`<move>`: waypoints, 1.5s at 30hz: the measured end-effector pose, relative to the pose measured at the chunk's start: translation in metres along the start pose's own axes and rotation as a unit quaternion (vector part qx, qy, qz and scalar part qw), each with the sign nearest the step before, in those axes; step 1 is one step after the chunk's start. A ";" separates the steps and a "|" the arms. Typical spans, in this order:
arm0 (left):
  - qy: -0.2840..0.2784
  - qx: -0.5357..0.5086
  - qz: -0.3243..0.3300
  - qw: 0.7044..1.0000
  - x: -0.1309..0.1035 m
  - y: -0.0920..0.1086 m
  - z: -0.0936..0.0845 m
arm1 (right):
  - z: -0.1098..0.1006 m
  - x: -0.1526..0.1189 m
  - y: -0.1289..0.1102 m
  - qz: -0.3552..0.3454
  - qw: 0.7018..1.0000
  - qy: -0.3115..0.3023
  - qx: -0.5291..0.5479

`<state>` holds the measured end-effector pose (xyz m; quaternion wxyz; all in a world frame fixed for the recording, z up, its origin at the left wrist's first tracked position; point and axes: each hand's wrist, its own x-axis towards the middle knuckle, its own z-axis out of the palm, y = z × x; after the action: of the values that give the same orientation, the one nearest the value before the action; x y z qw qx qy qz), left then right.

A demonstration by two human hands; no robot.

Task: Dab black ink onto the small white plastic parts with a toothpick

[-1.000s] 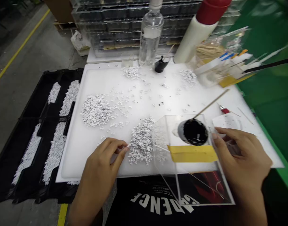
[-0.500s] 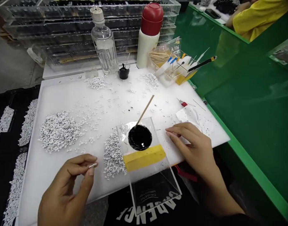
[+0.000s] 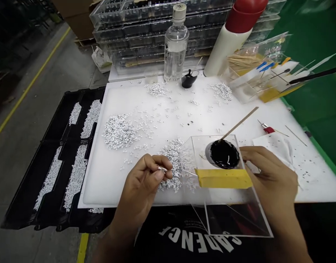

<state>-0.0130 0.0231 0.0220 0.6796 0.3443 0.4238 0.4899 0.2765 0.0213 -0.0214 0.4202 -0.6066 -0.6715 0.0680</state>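
Note:
My left hand (image 3: 146, 182) pinches a small white piece (image 3: 162, 169) between thumb and fingers, just left of a pile of similar pieces (image 3: 172, 155). To its right stands a clear acrylic stand (image 3: 239, 213) with yellow tape (image 3: 224, 178) across it. A round cup of glossy black liquid (image 3: 225, 154) sits on top, and a thin wooden stick (image 3: 240, 122) leans out of it. My right hand (image 3: 272, 179) is curled beside the stand's right edge. Its fingertips are closed and partly hidden, so what they hold cannot be made out.
A larger pile of white pieces (image 3: 120, 131) lies left on the white board (image 3: 96, 182). Black trays (image 3: 54, 160) flank it. Behind stand a clear bottle (image 3: 175, 47), a small black cup (image 3: 188, 80), a red-capped flask (image 3: 228, 42) and a tool box (image 3: 255, 82). A red-handled tool (image 3: 267, 128) lies right.
The view has swung left, showing more trays and floor. My left hand, still pinching the white piece, is nearer the stand. My right hand has come in against the stand's right side.

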 end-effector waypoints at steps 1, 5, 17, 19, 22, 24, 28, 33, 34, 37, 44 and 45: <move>-0.004 -0.008 0.001 1.000 0.000 0.000 0.001 | -0.001 0.001 -0.002 -0.018 1.000 0.008 -0.006; -0.019 -0.033 0.006 0.999 -0.002 -0.001 0.003 | -0.001 0.000 -0.006 -0.047 0.999 0.021 -0.004; -0.025 -0.093 0.013 0.995 -0.001 0.003 0.012 | 0.000 -0.007 0.000 -0.027 0.999 0.020 0.026; -0.024 -0.087 0.020 0.996 0.000 0.001 0.011 | 0.000 -0.008 0.001 -0.022 0.999 0.021 0.024; -0.015 -0.070 0.037 0.997 0.000 -0.002 0.009 | 0.000 -0.008 0.000 -0.023 0.999 0.022 0.023; -0.005 -0.054 0.051 0.997 -0.001 -0.005 0.008 | 0.000 -0.008 0.000 -0.024 0.999 0.019 0.027; 0.029 -0.014 0.084 0.996 -0.005 -0.009 0.007 | 0.000 -0.007 0.001 -0.032 0.999 0.015 0.035; 0.054 0.023 0.122 0.991 -0.008 -0.012 0.008 | 0.001 -0.009 0.003 -0.035 0.999 0.015 0.036; 0.055 0.028 0.127 0.990 -0.009 -0.012 0.008 | 0.001 -0.009 0.004 -0.035 0.999 0.014 0.037; 0.059 0.040 0.137 0.988 -0.009 -0.013 0.009 | 0.002 -0.010 0.004 -0.032 0.999 0.012 0.041; 0.092 0.086 0.162 0.979 -0.007 -0.011 0.013 | 0.001 -0.009 0.001 -0.016 0.998 0.017 0.056; 0.099 0.098 0.169 0.976 -0.008 -0.011 0.014 | 0.002 -0.009 0.000 -0.010 0.998 0.022 0.057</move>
<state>0.0029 0.0119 0.0197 0.5048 0.4257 0.4708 0.5850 0.2747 0.0142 -0.0270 0.4692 -0.5760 -0.6635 0.0884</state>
